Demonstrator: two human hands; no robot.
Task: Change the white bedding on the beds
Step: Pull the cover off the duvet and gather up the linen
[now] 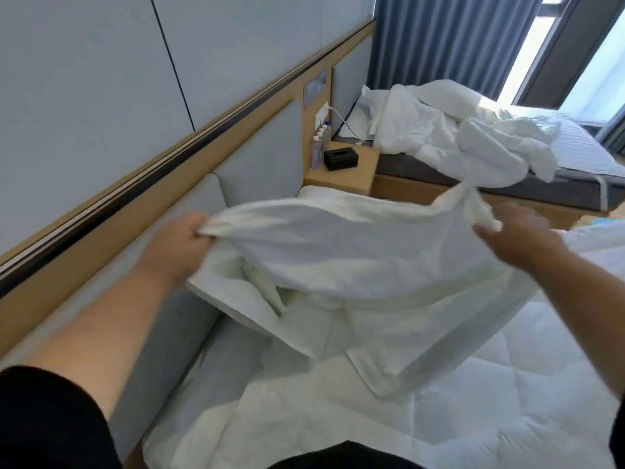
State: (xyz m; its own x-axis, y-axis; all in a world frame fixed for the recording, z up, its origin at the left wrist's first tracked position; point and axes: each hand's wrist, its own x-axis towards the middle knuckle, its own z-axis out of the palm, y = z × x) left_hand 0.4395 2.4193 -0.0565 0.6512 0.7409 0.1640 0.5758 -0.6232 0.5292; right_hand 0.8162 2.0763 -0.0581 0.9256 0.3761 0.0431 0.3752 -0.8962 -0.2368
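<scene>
A white pillowcase (365, 252) hangs spread between my two hands above the near bed. My left hand (179, 245) grips its left corner in a fist. My right hand (517, 231) pinches the bunched right corner. The cloth sags down onto the white quilted duvet (473, 394) that covers the near bed. A white pillow (243, 299) lies partly hidden under the cloth by the grey padded headboard (257, 157).
A wooden nightstand (341, 179) between the beds bears a black tissue box (341, 159) and several small bottles (319, 138). The far bed (575, 154) holds a rumpled white duvet (449, 137) and a pillow. Blue curtains (449, 42) hang beside a bright window.
</scene>
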